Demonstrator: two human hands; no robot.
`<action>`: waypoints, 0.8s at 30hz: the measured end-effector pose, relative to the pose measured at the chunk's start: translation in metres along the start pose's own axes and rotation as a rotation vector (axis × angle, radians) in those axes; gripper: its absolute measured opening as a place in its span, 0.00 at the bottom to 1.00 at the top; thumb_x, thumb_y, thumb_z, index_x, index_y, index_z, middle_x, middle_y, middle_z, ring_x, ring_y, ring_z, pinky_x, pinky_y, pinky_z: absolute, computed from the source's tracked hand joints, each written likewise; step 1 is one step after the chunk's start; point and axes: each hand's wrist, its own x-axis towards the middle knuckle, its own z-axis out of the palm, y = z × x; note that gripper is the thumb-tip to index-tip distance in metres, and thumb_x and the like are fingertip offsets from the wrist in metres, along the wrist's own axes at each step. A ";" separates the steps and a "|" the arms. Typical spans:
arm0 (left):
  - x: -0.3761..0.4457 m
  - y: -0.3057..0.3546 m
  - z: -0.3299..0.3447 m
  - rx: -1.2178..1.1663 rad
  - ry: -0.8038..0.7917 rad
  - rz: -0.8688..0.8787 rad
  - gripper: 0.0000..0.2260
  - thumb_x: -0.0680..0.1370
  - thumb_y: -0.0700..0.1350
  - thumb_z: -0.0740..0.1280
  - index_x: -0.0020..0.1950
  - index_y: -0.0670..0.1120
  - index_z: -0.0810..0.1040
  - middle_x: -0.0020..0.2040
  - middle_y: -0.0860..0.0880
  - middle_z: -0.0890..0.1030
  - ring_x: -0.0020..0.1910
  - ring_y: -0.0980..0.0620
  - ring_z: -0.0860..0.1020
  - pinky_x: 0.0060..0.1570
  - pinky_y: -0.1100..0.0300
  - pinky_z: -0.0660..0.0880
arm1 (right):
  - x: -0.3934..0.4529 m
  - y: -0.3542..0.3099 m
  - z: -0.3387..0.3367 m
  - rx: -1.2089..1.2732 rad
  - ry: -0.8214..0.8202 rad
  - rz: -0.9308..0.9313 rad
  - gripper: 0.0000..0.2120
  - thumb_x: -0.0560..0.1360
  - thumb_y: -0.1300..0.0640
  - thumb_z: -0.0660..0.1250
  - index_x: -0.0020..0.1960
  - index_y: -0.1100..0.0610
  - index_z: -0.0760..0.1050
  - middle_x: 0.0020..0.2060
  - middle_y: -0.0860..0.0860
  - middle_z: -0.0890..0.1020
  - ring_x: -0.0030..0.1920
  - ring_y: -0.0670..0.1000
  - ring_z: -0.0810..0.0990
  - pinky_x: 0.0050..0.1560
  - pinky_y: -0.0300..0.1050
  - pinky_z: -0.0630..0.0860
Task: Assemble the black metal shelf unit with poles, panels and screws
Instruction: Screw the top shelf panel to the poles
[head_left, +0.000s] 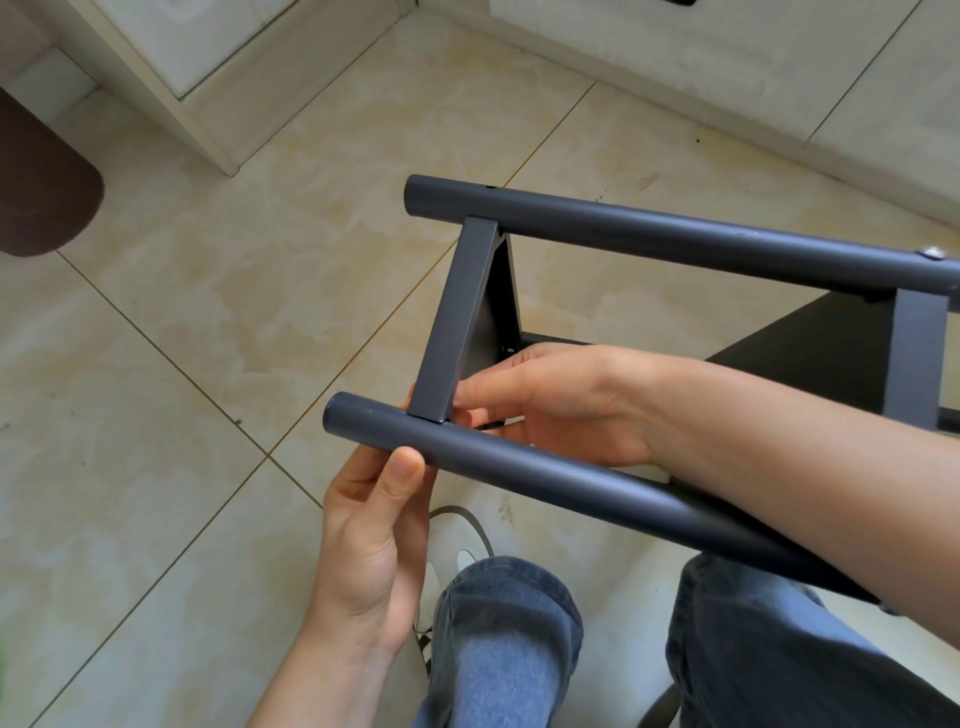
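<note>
You are working at the open end of the shelf frame, which is lying on its side above the tiled floor (218, 322) and across your knees, its far part running off toward the right edge of the view. The step in hand appears to be fastening the end panel (457, 317) to the near pole (519, 467); the far pole (675, 234) is already carrying a screw head (932, 253) further along at the next panel (917, 353).

Your left hand (371, 525) is gripping the near pole close to its free end: the thumb is pressing flat on the upper side of the tube, and the fingers are curling round underneath (only a fingertip is showing past the panel's left edge).

Your right hand (561, 405) is reaching in from the right, between the two poles. Its fingertips are pinching at the panel's lower right corner, just where the panel is meeting the near pole. A thin dark item is showing under those fingers; whether it is a screw or a key cannot be told.

The next move is likely calling for aligning the panel hole with the pole hole while you are holding the pole against rotation. A slip here could let the panel edge drop off the tube.
</note>
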 end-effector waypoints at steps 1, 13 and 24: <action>0.000 0.000 0.001 0.002 -0.009 0.001 0.24 0.60 0.60 0.83 0.51 0.51 0.88 0.52 0.49 0.87 0.54 0.52 0.84 0.55 0.63 0.78 | 0.000 0.000 0.000 -0.008 -0.002 0.003 0.07 0.79 0.56 0.67 0.49 0.59 0.81 0.34 0.50 0.80 0.36 0.47 0.78 0.42 0.39 0.77; 0.001 0.001 0.003 -0.005 -0.010 -0.007 0.25 0.60 0.59 0.83 0.52 0.50 0.88 0.53 0.47 0.86 0.55 0.49 0.84 0.56 0.62 0.78 | 0.002 -0.001 0.002 -0.074 -0.010 0.024 0.12 0.80 0.49 0.65 0.42 0.55 0.79 0.28 0.47 0.76 0.28 0.43 0.76 0.31 0.34 0.76; 0.000 0.002 0.002 0.016 -0.019 0.011 0.23 0.60 0.60 0.83 0.50 0.51 0.88 0.50 0.48 0.87 0.52 0.51 0.85 0.54 0.64 0.78 | 0.004 0.001 0.004 -0.075 0.003 0.021 0.12 0.80 0.51 0.66 0.40 0.55 0.79 0.27 0.47 0.75 0.28 0.43 0.76 0.28 0.33 0.74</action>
